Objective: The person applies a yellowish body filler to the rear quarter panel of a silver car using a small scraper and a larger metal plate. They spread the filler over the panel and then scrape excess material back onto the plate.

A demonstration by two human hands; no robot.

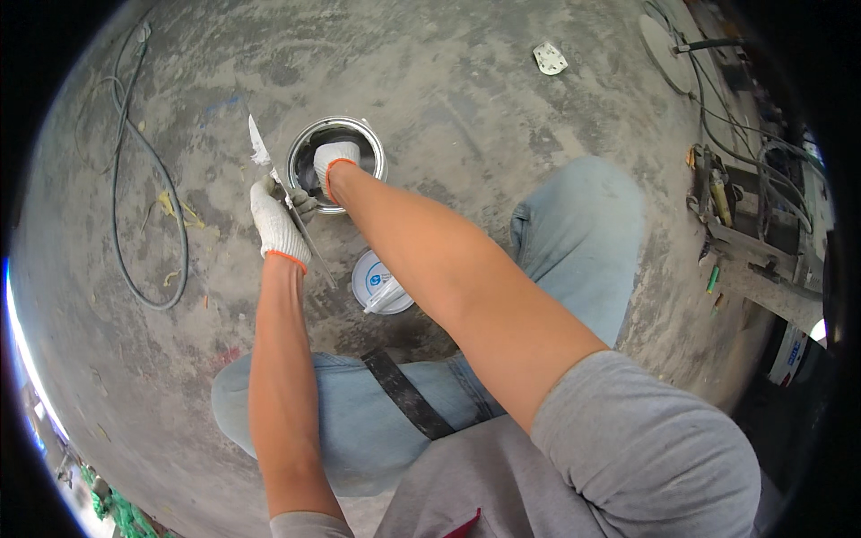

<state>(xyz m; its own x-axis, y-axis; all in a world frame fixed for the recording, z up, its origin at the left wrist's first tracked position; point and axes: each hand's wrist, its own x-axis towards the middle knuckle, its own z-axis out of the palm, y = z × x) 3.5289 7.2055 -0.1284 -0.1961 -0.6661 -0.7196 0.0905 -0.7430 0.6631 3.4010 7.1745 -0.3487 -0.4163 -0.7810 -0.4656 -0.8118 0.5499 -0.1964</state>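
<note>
My left hand (278,224), in a white knit glove with an orange cuff, is closed around a thin flat plate (309,240) seen nearly edge-on. White paste (258,151) clings to the plate's far end. Just right of it stands an open metal can (382,170) with dark grey inner walls. My right hand (335,160), gloved the same way, reaches down inside the can. Its fingers are hidden, so what they hold does not show. Nearer to me, a round white and blue lid (361,278) lies on the floor with a white tube (386,295) across it.
A grey cable (115,211) loops over the concrete floor at left. Yellowish scraps (170,208) lie beside it. A pale flat piece (550,59) rests far right of the can. Metal equipment with cables (717,193) stands at the right edge. My bent legs (583,233) border the work area.
</note>
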